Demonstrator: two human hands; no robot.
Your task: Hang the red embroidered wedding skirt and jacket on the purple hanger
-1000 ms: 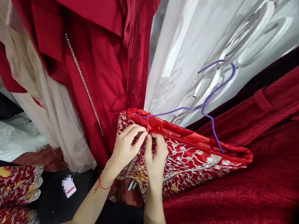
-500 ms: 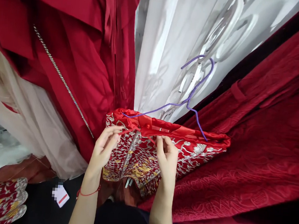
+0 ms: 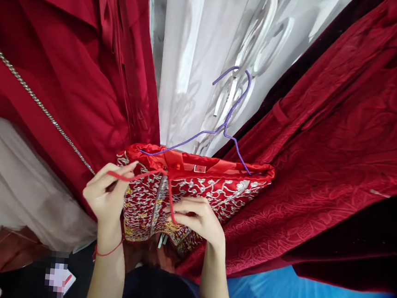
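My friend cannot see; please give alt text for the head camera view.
The left hand and right hand each pinch a thin red tie on a red, silver-embroidered garment on a purple wire hanger. Red gowns and white fabric hang around it.

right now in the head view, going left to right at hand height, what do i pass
cream gauzy fabric → left hand → red cord stretched between the hands → right hand → embossed dark red fabric
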